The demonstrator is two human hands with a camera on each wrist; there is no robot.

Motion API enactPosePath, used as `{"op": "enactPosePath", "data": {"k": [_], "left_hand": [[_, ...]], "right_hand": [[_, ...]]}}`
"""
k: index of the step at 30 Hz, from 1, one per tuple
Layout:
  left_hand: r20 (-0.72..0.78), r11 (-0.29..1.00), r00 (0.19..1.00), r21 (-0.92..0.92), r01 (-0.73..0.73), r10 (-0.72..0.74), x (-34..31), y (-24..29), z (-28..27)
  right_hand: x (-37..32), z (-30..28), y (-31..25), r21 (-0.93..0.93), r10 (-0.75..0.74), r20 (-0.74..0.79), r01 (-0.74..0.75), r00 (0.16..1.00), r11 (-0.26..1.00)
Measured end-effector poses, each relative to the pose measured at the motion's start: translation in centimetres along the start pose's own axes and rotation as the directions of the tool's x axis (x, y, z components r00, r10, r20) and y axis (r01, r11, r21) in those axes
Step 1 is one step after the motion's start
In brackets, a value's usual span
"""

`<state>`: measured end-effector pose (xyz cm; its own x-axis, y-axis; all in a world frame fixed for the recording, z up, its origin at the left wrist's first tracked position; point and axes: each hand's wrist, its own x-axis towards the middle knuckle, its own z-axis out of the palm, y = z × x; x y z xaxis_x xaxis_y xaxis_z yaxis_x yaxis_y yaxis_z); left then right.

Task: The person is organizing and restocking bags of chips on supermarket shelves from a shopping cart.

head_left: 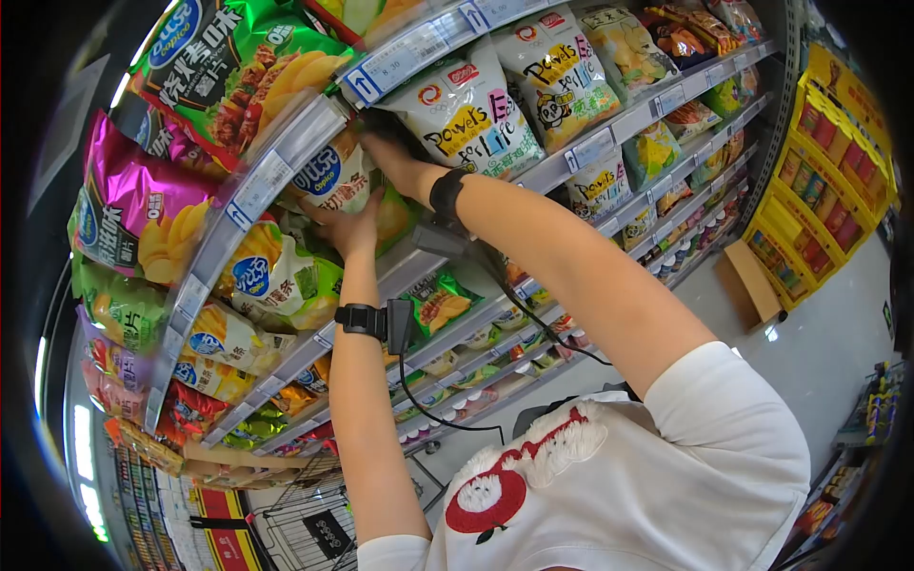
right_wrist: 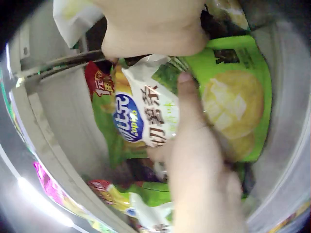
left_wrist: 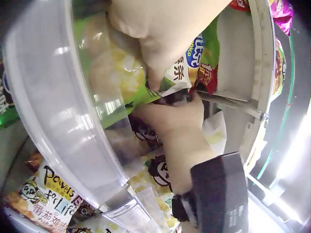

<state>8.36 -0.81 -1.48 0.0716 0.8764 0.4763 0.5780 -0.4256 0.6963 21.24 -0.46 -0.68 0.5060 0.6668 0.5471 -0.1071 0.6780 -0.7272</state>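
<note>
In the head view a green-and-white chip bag with a blue oval logo sits on a shelf behind its clear front lip. My left hand grips it from the near side. The right wrist view shows the left thumb lying across the bag's front. My right hand holds the opposite edge, its fingers partly hidden behind the bag. Seen from the left wrist, the right hand sits under the bag's edge, close to dark-printed packets. Black camera straps circle both wrists.
Large white chip bags stand to the right on the same shelving. A purple bag and a big green bag fill the left side. Price-label rails edge the shelves. A wire cart and yellow display rack stand farther off.
</note>
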Motion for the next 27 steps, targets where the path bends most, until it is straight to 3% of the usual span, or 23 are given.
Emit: {"op": "enactPosePath", "data": {"k": [3,4,5,6,8,10,12,14,15,16,27], "left_hand": [[-0.03,0.998,0.998,0.033,-0.059,0.06,0.1,-1.0,0.0],[-0.037,0.997,0.997,0.031,-0.074,0.075,0.1,-1.0,0.0],[-0.029,0.996,0.996,0.013,-0.086,0.086,0.1,-1.0,0.1],[-0.026,0.995,0.995,-0.008,-0.099,0.099,-0.1,-1.0,0.0],[-0.027,0.991,0.99,-0.006,-0.137,0.136,0.4,-2.1,0.2],[-0.013,0.977,0.977,-0.021,-0.211,0.211,0.7,-3.2,0.2],[-0.02,0.973,0.973,0.01,-0.23,0.23,0.1,-3.6,0.3],[-0.025,0.971,0.971,0.025,-0.237,0.237,-0.1,-3.6,0.3],[-0.018,0.972,0.972,0.029,-0.234,0.235,-0.2,-3.4,0.1],[0.008,0.977,0.977,0.017,-0.215,0.214,-0.8,-2.7,-0.5],[0.091,0.955,0.953,-0.103,-0.279,0.289,-1.1,-3.4,-1.0]], "right_hand": [[2.3,0.2,1.1,0.21,0.235,-0.286,-0.178,0.929,0.961],[2.0,0.4,0.6,0.004,0.086,-0.41,-0.093,0.908,0.996],[2.4,0.5,-0.2,-0.26,-0.085,-0.355,-0.011,0.931,0.966],[3.1,0.3,0.7,-0.459,-0.164,-0.281,0.018,0.946,0.888],[3.9,0.6,0.9,-0.723,-0.283,-0.152,0.089,0.947,0.685],[3.8,0.6,-1.0,-0.737,-0.038,-0.093,-0.043,0.995,0.675],[2.8,0.8,-2.5,-0.662,0.138,-0.091,-0.163,0.986,0.731],[5.7,0.2,2.7,-0.754,-0.131,-0.026,0.067,0.991,0.653],[4.4,0.7,0.1,-0.779,0.033,-0.17,-0.155,0.985,0.608],[3.9,0.5,-0.2,-0.775,0.059,-0.18,-0.179,0.982,0.606],[4.0,-1.0,1.4,-0.751,0.027,-0.162,-0.141,0.986,0.645]]}}
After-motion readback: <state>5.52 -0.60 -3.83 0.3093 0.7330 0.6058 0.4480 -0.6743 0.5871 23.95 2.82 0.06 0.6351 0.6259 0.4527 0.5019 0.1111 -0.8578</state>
